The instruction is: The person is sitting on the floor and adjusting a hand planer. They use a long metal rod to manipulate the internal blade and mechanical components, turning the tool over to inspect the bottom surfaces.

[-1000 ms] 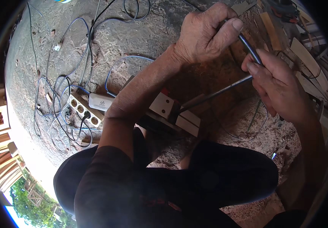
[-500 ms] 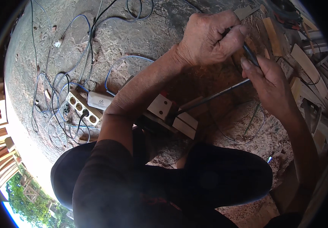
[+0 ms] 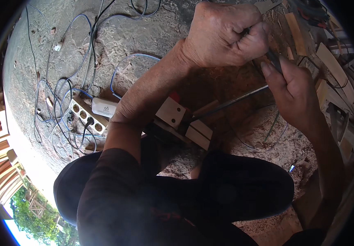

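Note:
My left hand (image 3: 228, 35) is closed in a fist around a dark rod-like handle (image 3: 273, 60), at the upper right of the view. Just below and to the right, my right hand (image 3: 292, 92) wraps round the lower part of the same dark handle. A thin metal bar (image 3: 238, 98) slants from my right hand down to pale wooden blocks in front of my knees. One block (image 3: 171, 112) has two dark holes; beside it lies a grooved block (image 3: 198, 134). My left forearm partly covers the space behind them. What joins handle and bar is hidden by my fingers.
A white power strip (image 3: 87, 116) with a black plug lies at left, next to a white box (image 3: 104, 107). Tangled cables (image 3: 93, 45) run over the rough ground. Wood offcuts (image 3: 337, 74) pile up at right, near a dark tool (image 3: 310, 12). Sawdust (image 3: 285, 143) covers the ground.
My left fist has shifted slightly left, and my right hand has moved slightly right and down. Both keep their grip on the dark handle. The whole view has shifted a little.

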